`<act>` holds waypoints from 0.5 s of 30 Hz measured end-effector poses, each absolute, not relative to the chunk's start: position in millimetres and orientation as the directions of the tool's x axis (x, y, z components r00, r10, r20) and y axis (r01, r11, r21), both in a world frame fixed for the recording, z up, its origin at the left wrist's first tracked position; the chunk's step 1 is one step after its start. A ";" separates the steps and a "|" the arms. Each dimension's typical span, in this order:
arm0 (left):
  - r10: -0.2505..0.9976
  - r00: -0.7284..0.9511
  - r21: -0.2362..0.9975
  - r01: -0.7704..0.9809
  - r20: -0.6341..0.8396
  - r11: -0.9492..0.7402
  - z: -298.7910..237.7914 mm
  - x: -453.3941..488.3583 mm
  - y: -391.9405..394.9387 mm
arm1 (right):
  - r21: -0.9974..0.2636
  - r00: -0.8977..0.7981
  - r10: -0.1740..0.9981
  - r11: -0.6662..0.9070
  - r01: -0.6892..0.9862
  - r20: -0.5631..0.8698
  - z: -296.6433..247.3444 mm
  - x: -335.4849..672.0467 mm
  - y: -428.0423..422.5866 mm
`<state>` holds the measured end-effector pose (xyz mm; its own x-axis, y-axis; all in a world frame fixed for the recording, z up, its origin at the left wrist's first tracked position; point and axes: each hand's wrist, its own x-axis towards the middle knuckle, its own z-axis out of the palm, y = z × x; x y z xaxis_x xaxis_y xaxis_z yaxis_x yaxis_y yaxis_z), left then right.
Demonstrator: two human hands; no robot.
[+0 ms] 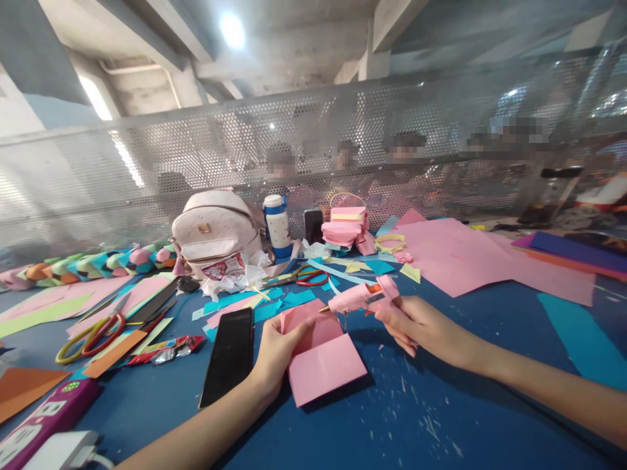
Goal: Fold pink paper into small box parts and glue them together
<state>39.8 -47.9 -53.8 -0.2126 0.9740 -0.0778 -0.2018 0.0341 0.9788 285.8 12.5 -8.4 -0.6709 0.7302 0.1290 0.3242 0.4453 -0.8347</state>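
My left hand pinches a folded piece of pink paper between thumb and fingers, its lower flap tilted toward me. In my right hand is a pink glue gun, gripped by its handle. The gun's nozzle points left and sits at the upper edge of the pink paper; I cannot tell whether it touches. A black smartphone lies flat just left of my left hand. Behind the paper are blue and pink paper scraps.
A pale backpack, a white-and-blue bottle and folded pink paper pieces stand along a perforated metal screen. Scissors and a purple power strip lie left. Large pink sheets spread right. People sit beyond the screen.
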 end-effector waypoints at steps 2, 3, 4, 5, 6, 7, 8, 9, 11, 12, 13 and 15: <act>0.975 -0.207 0.978 -0.207 -0.081 0.037 -53.5 40.1 -48.7 | -0.827 -0.663 0.735 0.455 0.330 0.139 -9.0 285.5 13.2; 0.975 -0.206 0.977 -0.208 -0.086 0.042 -53.3 40.2 -48.9 | -0.821 -0.660 0.738 0.459 0.340 0.139 -8.6 286.2 14.4; 0.973 -0.210 0.977 -0.207 -0.092 0.048 -53.2 40.0 -48.9 | -0.812 -0.656 0.741 0.465 0.352 0.141 -7.4 287.7 16.1; 0.972 -0.215 0.978 -0.204 -0.094 0.050 -53.1 39.4 -48.4 | -0.803 -0.650 0.745 0.475 0.360 0.149 -5.4 290.1 18.3; 0.970 -0.226 0.981 -0.191 -0.088 0.044 -53.1 38.3 -47.3 | -0.795 -0.641 0.750 0.485 0.364 0.164 -2.5 293.4 20.8; 0.967 -0.244 0.986 -0.166 -0.070 0.029 -53.0 36.5 -45.6 | -0.791 -0.628 0.757 0.492 0.363 0.183 1.2 297.5 23.5; 0.964 -0.261 0.991 -0.136 -0.037 0.002 -52.5 34.0 -43.6 | -0.793 -0.611 0.767 0.491 0.361 0.197 5.2 302.3 26.0; 0.960 -0.279 0.994 -0.106 0.009 -0.040 -51.4 31.2 -41.3 | -0.804 -0.596 0.779 0.475 0.358 0.195 9.3 307.5 28.3; 0.932 -0.334 0.987 -0.029 0.140 -0.159 -46.4 25.8 -37.9 | -0.844 -0.586 0.799 0.403 0.354 0.135 15.6 317.8 30.5; 0.900 -0.372 0.972 0.024 0.227 -0.235 -42.3 24.5 -37.7 | -0.867 -0.585 0.806 0.351 0.353 0.088 17.0 322.5 30.1; 0.859 -0.401 0.947 0.087 0.318 -0.309 -37.5 24.9 -38.9 | -0.891 -0.585 0.810 0.292 0.347 0.037 17.2 326.3 28.5; 0.791 -0.396 0.885 0.212 0.466 -0.415 -27.7 32.8 -46.6 | -0.933 -0.584 0.810 0.167 0.317 -0.053 14.0 331.1 21.2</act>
